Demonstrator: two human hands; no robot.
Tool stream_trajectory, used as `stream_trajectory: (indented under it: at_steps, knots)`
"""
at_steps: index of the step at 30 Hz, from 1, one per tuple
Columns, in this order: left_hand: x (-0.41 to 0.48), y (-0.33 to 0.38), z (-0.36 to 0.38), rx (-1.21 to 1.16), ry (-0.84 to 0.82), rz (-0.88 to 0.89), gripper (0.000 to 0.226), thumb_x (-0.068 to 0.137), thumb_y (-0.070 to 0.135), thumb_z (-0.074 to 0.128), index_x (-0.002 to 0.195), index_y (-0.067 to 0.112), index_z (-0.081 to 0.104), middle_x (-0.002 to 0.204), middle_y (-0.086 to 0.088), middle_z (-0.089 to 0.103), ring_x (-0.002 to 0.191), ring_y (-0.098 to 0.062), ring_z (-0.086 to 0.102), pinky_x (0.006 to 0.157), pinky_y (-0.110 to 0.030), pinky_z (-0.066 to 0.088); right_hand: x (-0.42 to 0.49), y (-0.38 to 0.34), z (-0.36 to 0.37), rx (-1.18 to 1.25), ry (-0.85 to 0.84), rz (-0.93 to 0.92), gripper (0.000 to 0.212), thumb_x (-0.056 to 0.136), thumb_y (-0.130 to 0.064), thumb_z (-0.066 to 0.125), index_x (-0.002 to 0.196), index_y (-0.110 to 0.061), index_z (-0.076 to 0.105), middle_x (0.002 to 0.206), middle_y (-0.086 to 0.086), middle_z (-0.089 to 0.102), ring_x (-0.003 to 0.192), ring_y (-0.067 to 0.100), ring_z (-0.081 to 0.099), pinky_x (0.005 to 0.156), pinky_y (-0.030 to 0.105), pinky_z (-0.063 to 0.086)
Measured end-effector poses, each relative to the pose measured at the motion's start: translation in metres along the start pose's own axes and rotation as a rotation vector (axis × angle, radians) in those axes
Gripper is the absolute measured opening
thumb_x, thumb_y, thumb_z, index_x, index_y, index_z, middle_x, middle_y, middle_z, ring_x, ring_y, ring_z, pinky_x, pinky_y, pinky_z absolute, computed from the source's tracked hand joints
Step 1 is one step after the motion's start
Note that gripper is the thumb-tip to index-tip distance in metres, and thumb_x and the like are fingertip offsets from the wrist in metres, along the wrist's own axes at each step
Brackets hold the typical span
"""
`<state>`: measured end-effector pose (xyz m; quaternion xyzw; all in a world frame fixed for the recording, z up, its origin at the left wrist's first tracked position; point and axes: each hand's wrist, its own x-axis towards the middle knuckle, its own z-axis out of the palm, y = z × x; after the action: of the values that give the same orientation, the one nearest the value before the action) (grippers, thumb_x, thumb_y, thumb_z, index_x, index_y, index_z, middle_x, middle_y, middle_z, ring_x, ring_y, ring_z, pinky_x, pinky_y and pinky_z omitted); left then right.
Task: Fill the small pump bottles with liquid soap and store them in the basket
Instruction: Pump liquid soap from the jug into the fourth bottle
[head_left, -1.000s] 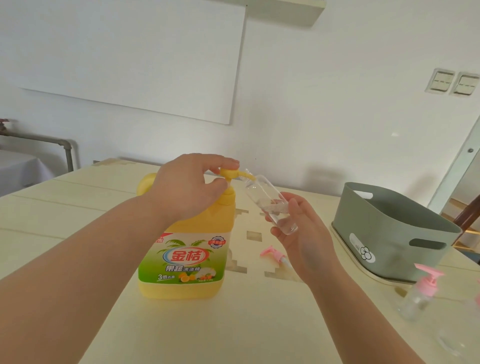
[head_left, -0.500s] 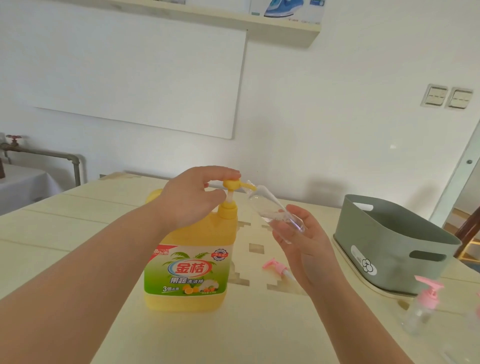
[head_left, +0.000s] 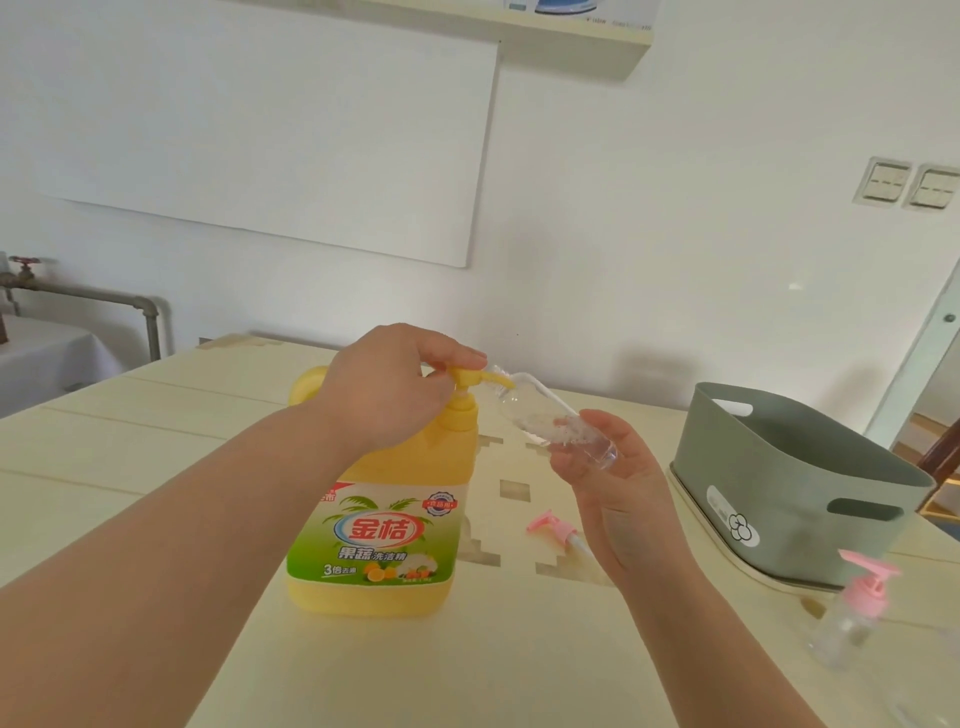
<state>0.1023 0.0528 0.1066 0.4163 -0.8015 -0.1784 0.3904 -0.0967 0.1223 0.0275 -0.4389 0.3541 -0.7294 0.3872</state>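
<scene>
A big yellow soap jug with a green label stands on the table. My left hand rests over its yellow pump head, fingers curled round it. My right hand holds a small clear bottle, tilted, its open mouth against the pump's spout; some clear liquid lies inside. That bottle's pink pump cap lies loose on the table below. A second small bottle with a pink pump stands at the right. The grey-green basket sits at the right, behind it.
The pale yellow table runs to the wall. A grey pipe with a valve and a cloth-covered surface stand at the far left. A shelf hangs on the wall above. Another clear item shows blurred at the bottom right corner.
The pump head has risen from its pressed-down position and my left hand rose with it. My right hand keeps the small bottle at the spout, tilted flatter than before.
</scene>
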Motion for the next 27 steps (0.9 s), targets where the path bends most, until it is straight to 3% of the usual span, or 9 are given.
stream_trajectory:
  at_steps: [2, 6, 8, 12, 15, 18, 21, 24, 27]
  knots:
    - [0.002, -0.001, 0.000, -0.021, -0.027, -0.020, 0.038, 0.085, 0.019, 0.050, 0.096, 0.051, 0.067, 0.111, 0.024, 0.061, 0.096, -0.017, 0.064, 0.080, -0.024, 0.049, -0.002, -0.001, 0.001, -0.023, -0.012, -0.010, 0.040, 0.052, -0.008, 0.079, 0.084, -0.031, 0.072, 0.087, -0.007, 0.070, 0.080, 0.015, 0.064, 0.052, 0.023, 0.048]
    - [0.001, -0.001, -0.008, -0.163, -0.126, -0.010, 0.034, 0.080, 0.025, 0.054, 0.101, 0.048, 0.068, 0.112, 0.028, 0.061, 0.110, 0.001, 0.053, 0.092, -0.020, 0.038, -0.002, 0.002, 0.001, -0.033, -0.033, 0.009, 0.070, 0.025, -0.038, 0.098, 0.090, -0.031, 0.073, 0.096, -0.001, 0.073, 0.080, 0.019, 0.069, 0.067, 0.034, 0.054]
    - [0.000, 0.002, -0.012, -0.243, -0.132, -0.002, 0.035, 0.083, 0.018, 0.056, 0.105, 0.043, 0.068, 0.112, 0.028, 0.060, 0.107, 0.003, 0.053, 0.084, -0.013, 0.036, -0.002, 0.001, 0.003, -0.044, -0.026, 0.002, 0.075, 0.024, -0.042, 0.097, 0.094, -0.034, 0.072, 0.097, -0.002, 0.073, 0.084, 0.018, 0.069, 0.065, 0.033, 0.051]
    - [0.000, 0.003, -0.010, -0.277, -0.077, 0.008, 0.031, 0.086, 0.019, 0.056, 0.102, 0.043, 0.068, 0.110, 0.029, 0.061, 0.106, 0.001, 0.055, 0.081, -0.010, 0.036, -0.006, -0.006, 0.012, -0.133, -0.017, -0.020, 0.059, 0.039, -0.058, 0.088, 0.092, -0.041, 0.071, 0.098, -0.010, 0.072, 0.090, 0.013, 0.069, 0.069, 0.031, 0.051]
    - [-0.003, 0.000, -0.003, -0.179, -0.009, 0.008, 0.026, 0.083, 0.032, 0.055, 0.097, 0.051, 0.066, 0.111, 0.029, 0.061, 0.102, -0.011, 0.061, 0.086, -0.019, 0.042, -0.008, -0.008, 0.015, -0.084, 0.031, -0.005, 0.027, 0.063, -0.049, 0.072, 0.086, -0.035, 0.072, 0.095, -0.010, 0.073, 0.085, 0.011, 0.072, 0.070, 0.035, 0.044]
    - [-0.005, 0.002, 0.001, -0.110, 0.048, -0.007, 0.031, 0.084, 0.025, 0.053, 0.096, 0.050, 0.066, 0.115, 0.027, 0.060, 0.088, -0.014, 0.065, 0.076, -0.027, 0.050, -0.010, -0.006, 0.016, -0.120, 0.066, -0.002, 0.019, 0.076, -0.044, 0.064, 0.089, -0.031, 0.071, 0.099, -0.009, 0.072, 0.086, 0.012, 0.072, 0.068, 0.035, 0.036]
    - [-0.007, 0.004, 0.003, -0.038, 0.085, -0.029, 0.038, 0.082, 0.015, 0.051, 0.090, 0.050, 0.064, 0.114, 0.023, 0.057, 0.051, -0.001, 0.050, 0.062, -0.025, 0.043, -0.010, -0.004, 0.014, -0.161, 0.067, -0.011, 0.046, 0.059, -0.058, 0.080, 0.095, -0.032, 0.069, 0.101, -0.007, 0.072, 0.090, 0.015, 0.071, 0.069, 0.039, 0.040]
    - [-0.006, 0.004, 0.005, 0.005, 0.080, -0.040, 0.043, 0.081, 0.009, 0.049, 0.090, 0.050, 0.062, 0.120, 0.019, 0.055, 0.057, -0.001, 0.047, 0.067, -0.025, 0.044, -0.008, -0.001, 0.012, -0.176, 0.068, -0.015, 0.066, 0.040, -0.065, 0.087, 0.096, -0.035, 0.070, 0.113, 0.001, 0.067, 0.098, 0.023, 0.068, 0.074, 0.057, 0.048]
    - [-0.005, 0.004, 0.005, 0.035, 0.057, -0.047, 0.044, 0.080, 0.008, 0.049, 0.093, 0.048, 0.062, 0.127, 0.020, 0.053, 0.066, -0.003, 0.055, 0.070, -0.024, 0.046, -0.006, -0.002, 0.010, -0.193, 0.036, 0.011, 0.072, 0.041, -0.059, 0.089, 0.105, -0.033, 0.068, 0.120, 0.004, 0.066, 0.105, 0.024, 0.066, 0.093, 0.071, 0.037]
